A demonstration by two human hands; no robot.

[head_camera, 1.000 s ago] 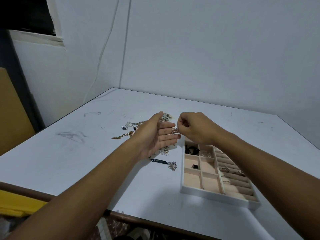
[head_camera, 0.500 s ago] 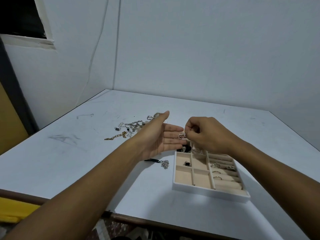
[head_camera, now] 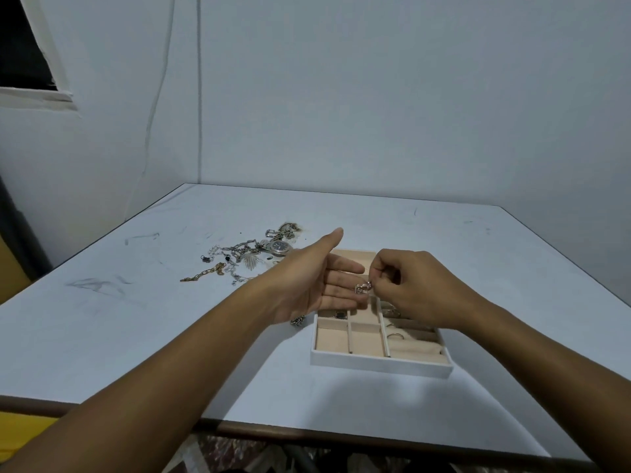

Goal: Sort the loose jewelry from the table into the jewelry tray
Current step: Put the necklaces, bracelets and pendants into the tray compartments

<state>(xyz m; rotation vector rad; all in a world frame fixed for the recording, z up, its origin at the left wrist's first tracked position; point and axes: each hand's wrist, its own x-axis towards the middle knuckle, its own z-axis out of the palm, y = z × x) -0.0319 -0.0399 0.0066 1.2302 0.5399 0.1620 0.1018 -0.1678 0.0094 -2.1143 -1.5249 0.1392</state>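
Pinching a small silver ring (head_camera: 363, 288) off the flat left palm (head_camera: 327, 285), the right hand (head_camera: 415, 288) hovered directly above the white, beige-lined jewelry tray (head_camera: 379, 364).

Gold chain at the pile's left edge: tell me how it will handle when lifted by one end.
The gold chain is visibly linked, so it will probably hang limp. It looks thin, likely light. Its far end nears the pile, so it may snag.

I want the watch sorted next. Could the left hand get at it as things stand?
Probably yes: the watch lies uncovered in the pile just beyond the open left hand, nothing between them.
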